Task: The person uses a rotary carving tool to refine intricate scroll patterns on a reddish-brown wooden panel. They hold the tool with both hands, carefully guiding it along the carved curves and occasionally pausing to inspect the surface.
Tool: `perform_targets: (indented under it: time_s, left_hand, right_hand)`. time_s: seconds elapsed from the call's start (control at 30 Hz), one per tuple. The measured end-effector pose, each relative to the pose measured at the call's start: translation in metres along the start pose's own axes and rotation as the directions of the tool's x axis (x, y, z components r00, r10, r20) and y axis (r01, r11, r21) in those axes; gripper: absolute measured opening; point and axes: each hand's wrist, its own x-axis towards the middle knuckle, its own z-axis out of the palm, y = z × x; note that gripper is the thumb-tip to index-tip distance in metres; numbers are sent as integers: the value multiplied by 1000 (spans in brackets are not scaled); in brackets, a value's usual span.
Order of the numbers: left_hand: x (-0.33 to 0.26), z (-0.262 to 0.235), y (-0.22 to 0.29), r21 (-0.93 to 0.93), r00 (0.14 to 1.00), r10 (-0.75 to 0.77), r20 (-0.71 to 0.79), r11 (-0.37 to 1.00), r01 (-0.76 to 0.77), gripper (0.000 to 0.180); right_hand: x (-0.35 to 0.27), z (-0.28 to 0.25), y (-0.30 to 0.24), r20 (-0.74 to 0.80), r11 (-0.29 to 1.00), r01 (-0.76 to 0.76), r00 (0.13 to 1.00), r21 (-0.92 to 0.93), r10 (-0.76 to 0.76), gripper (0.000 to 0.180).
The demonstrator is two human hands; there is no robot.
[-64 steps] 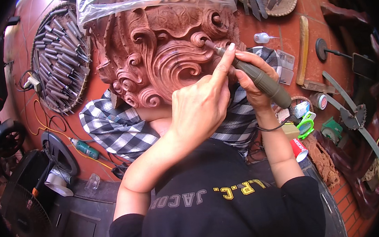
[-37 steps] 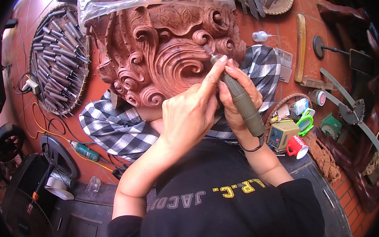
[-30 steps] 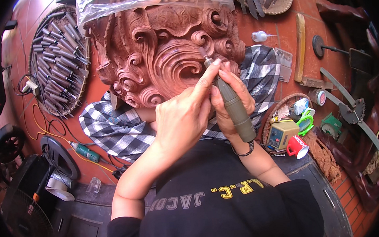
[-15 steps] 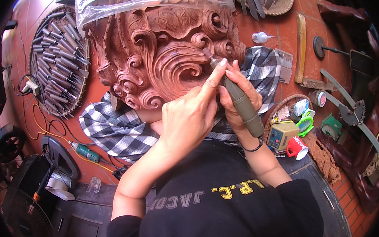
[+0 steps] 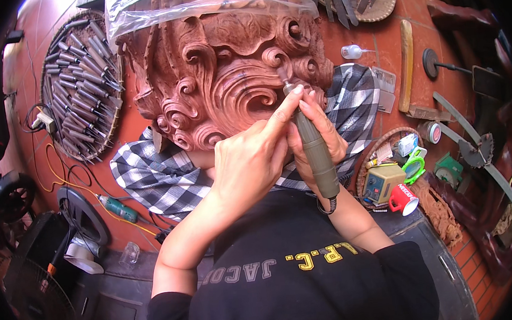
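Note:
A green-grey rotary tool handpiece point(image 5: 318, 158) is in my right hand point(image 5: 332, 139), its fingers wrapped round the body from the right. My left hand point(image 5: 247, 163) comes in from the left. Its forefinger stretches along to the handpiece's front end and presses there, the other fingers curled; its thumb is hidden. The bit point(image 5: 283, 75) points away from me at a small scroll on the reddish wood carving point(image 5: 238, 92), which has deep swirls and curls. Whether the bit touches the wood I cannot tell. Clear plastic sheeting point(image 5: 208, 7) covers the carving's far part.
Black-and-white checked cloth point(image 5: 149, 174) covers my legs. A round basket point(image 5: 120, 104) of chisels stands left, near a green power tool point(image 5: 118, 208) with cords. At right are a control box point(image 5: 380, 185), a red mug point(image 5: 402, 199), a small bottle point(image 5: 353, 51) and a wooden bar point(image 5: 406, 64).
The handpiece's rear end has swung left and toward me, so the tool stands straighter. Both hands have shifted slightly left with it. The bit stays near the same scroll.

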Motion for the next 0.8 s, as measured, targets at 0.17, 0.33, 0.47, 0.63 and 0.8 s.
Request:
perform_targets:
  time_s: [0.17, 0.33, 0.47, 0.63, 0.8]
  left_hand:
    - [-3, -6, -3, 12, 1000, 8, -9, 1000, -8, 69]
    - [-7, -18, -7, 31, 1000, -13, -1, 999, 13, 72]
    - [-6, -27, -6, 19, 999, -4, -34, 1000, 5, 75]
    - [-7, -37, 4, -16, 995, -97, 9, 995, 97, 64]
    - [-3, -19, -2, 0, 1000, -15, -12, 1000, 15, 70]
  right_hand:
    - [-8, 10, -6, -27, 998, -52, 998, 20, 52, 39]
    - [-4, 19, -16, -12, 999, -51, 999, 10, 51, 39]
    - [9, 29, -20, -49, 999, 1, 999, 40, 1, 34]
    - [12, 28, -23, -8, 995, -5, 1000, 95, 6, 36]
    - [8, 12, -22, 28, 994, -100, 995, 45, 99, 38]
